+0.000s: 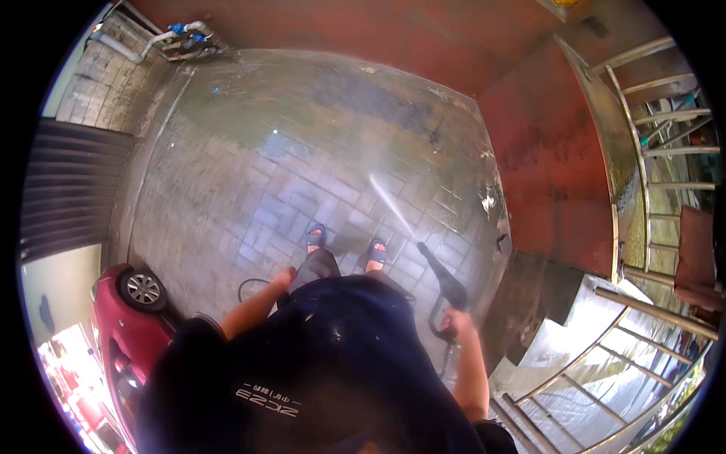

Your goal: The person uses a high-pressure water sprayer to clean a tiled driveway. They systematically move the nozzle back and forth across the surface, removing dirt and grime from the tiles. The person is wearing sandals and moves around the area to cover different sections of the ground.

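Observation:
In my right hand [456,324] is the grip of a black pressure washer gun [448,286], held at my right side with the fingers wrapped round it. Its nozzle points forward and left, and a white water jet [391,203] sprays from it onto the paving [302,181]. My left hand [285,278] is closed beside my left thigh. A thin black hose [242,287] curves up to it and seems to run into the fingers, which are partly hidden. Pale, cleaner-looking pavers lie around my sandalled feet; beyond them the ground is darker and greenish.
Dark red walls [544,159] bound the far and right sides. Pipes with blue valves [178,30] stand in the far left corner. A red car [125,321] is at the near left, beside a dark ribbed shutter [72,185]. Metal railings [643,166] stand at the right.

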### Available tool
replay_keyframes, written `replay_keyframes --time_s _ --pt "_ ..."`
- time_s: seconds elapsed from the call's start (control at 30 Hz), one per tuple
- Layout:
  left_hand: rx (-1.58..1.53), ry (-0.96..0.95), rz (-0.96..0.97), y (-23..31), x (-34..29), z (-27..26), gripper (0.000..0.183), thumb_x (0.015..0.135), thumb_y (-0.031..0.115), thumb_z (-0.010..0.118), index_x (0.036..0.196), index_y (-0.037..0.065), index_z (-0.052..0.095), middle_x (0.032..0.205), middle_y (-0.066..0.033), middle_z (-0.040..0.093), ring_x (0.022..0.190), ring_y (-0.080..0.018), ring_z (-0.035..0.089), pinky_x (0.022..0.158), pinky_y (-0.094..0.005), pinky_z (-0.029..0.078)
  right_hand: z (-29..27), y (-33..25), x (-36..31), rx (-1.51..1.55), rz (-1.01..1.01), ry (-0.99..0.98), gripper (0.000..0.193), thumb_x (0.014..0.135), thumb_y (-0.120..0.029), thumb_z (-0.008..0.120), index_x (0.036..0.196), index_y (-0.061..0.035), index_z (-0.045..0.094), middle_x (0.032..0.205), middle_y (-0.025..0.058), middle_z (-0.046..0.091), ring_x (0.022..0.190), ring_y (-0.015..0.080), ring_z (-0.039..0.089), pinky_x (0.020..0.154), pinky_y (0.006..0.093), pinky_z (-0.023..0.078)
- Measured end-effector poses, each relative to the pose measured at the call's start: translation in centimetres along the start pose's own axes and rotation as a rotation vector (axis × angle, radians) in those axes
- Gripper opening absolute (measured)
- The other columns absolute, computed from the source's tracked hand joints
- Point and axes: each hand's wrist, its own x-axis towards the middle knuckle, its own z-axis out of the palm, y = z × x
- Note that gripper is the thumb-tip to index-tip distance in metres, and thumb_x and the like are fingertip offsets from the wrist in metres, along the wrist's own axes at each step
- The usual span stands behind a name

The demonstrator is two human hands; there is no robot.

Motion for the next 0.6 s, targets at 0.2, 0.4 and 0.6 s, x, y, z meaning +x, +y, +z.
replay_keyframes --time_s 0.2,0.4,0.6 --pt "-0.119 -0.052 -0.207 5.7 -5.2 2.9 0.042 0.093 0.041 0.039 0.115 0.009 0.055 0.116 -0.0237 0.057 0.110 -0.0406 0.052 0.091 -0.0487 0.042 -4.2 -6.7 2.6 -0.197 -0.103 0.061 0.012 0.079 -0.010 0.060 0.072 -0.0047 0.051 0.055 0.0066 0.046 0.044 0.0195 0.047 0.043 0.0343 0.040" --pt "-0.187 -0.003 -0.247 9.6 -9.1 3.3 0.044 0.093 0.041 0.040 0.116 0.007 0.055 0.115 -0.0225 0.058 0.110 -0.0399 0.053 0.092 -0.0469 0.042 -2.7 -10.6 1.4 -0.447 -0.173 0.056 0.016 0.077 -0.008 0.059 0.068 -0.0050 0.047 0.052 0.0070 0.046 0.041 0.0197 0.046 0.041 0.0344 0.040" --pt "-0.203 -0.004 -0.188 11.8 -9.2 2.7 0.041 0.094 0.039 0.043 0.115 0.006 0.056 0.111 -0.0209 0.061 0.107 -0.0379 0.055 0.088 -0.0445 0.045 0.7 -10.4 0.5 -0.506 -0.190 0.093 0.019 0.078 -0.011 0.059 0.063 -0.0058 0.048 0.051 0.0073 0.048 0.041 0.0206 0.048 0.042 0.0366 0.042"
